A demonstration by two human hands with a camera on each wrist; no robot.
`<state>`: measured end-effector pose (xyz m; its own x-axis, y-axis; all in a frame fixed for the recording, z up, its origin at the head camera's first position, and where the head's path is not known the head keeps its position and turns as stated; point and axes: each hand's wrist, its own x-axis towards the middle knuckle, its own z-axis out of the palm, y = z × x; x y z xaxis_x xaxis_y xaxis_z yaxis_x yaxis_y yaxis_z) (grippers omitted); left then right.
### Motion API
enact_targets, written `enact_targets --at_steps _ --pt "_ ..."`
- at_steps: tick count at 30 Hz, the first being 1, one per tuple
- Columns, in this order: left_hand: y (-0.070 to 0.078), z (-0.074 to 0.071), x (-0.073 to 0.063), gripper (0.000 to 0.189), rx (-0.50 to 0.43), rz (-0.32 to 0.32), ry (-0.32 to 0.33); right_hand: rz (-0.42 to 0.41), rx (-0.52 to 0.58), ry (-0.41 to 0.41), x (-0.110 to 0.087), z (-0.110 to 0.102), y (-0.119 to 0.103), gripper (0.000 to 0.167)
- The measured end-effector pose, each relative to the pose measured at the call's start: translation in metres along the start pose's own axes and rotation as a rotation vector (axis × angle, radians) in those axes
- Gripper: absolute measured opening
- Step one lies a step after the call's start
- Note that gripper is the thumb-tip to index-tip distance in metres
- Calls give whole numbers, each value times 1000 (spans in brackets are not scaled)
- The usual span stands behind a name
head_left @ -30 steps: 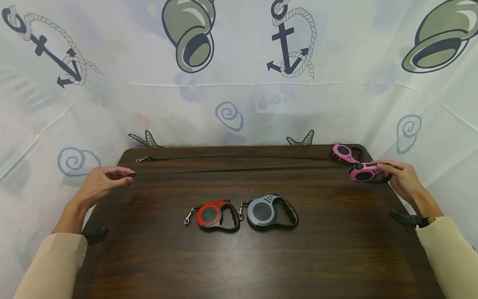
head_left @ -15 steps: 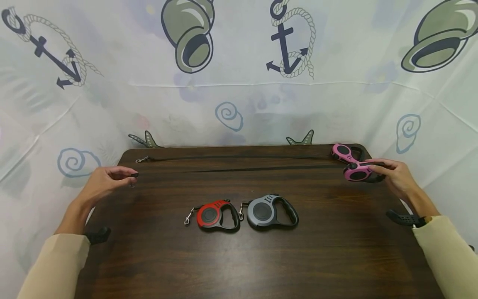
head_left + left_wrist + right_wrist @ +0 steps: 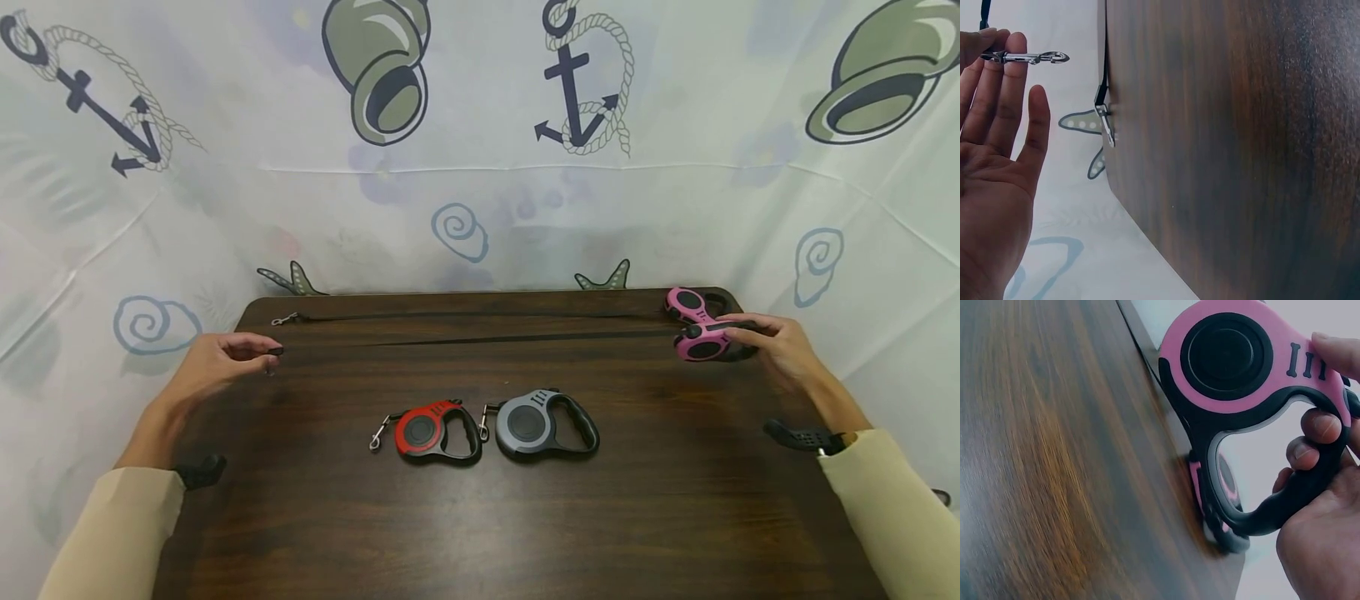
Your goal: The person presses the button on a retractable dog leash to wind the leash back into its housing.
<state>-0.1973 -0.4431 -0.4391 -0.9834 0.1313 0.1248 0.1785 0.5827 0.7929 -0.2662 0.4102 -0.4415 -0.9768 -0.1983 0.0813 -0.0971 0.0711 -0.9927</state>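
My right hand grips a pink and black retractable leash by its handle, thumb on the pink casing. From it a black strap runs leftward, pulled out straight, to my left hand. There the left thumb and fingers pinch the strap's end, with a metal snap hook sticking out. A second pink retractable leash lies just behind the held one, at the far right of the table. Its strap stretches along the back edge to a snap hook at the far left.
A red retractable leash and a grey one lie side by side mid-table, their short hooks pointing left. The dark wooden table meets a patterned white cloth at the back and sides.
My right hand has moved left with the held pink leash, which now sits closer to the second pink one. The left hand has shifted slightly right, still pinching the strap end.
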Motion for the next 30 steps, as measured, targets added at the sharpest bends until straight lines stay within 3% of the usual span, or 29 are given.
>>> enact_targets --at_steps 16,26,30 --pt "15 11 8 27 42 52 -19 -81 -12 -66 4 34 -14 22" --pt "27 18 11 26 1 76 -34 -100 51 -63 5 53 -19 22" --pt "34 21 11 25 4 83 -39 -92 -42 -55 5 58 -22 22"
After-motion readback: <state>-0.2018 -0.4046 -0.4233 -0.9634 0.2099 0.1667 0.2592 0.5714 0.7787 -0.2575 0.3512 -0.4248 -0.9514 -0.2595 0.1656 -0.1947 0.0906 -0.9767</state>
